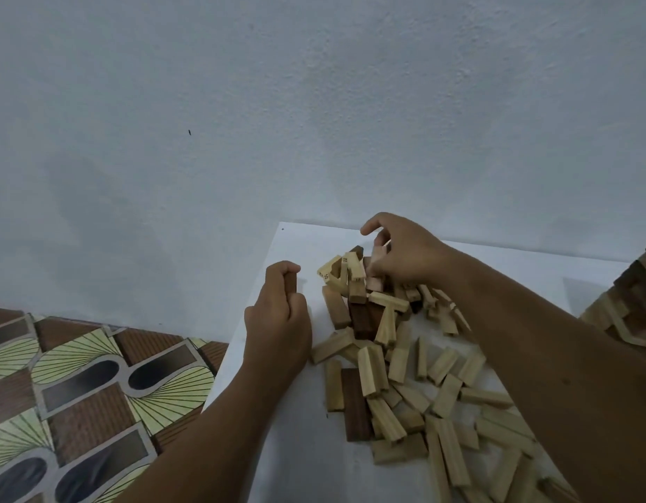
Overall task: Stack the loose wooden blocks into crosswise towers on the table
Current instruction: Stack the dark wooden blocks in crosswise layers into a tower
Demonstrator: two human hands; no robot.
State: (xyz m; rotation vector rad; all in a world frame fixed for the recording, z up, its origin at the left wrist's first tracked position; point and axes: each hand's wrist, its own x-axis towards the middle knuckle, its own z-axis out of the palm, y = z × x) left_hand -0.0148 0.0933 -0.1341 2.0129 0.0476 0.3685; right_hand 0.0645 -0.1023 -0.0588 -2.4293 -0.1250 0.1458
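A heap of loose wooden blocks [405,379], pale and dark brown, lies scattered across the white table [292,448]. My left hand [278,321] is left of the heap and grips a dark brown block [290,283] upright in its curled fingers. At the far end of the heap my right hand [405,254] reaches in with curled fingers that pinch a pinkish block [376,259] among the jumbled pieces. Several blocks there lean on one another.
A stacked crosswise tower [633,306] of blocks stands at the right edge of the table. The table's left edge runs diagonally beside a patterned floor covering [78,393]. A plain pale wall [314,103] rises right behind the table.
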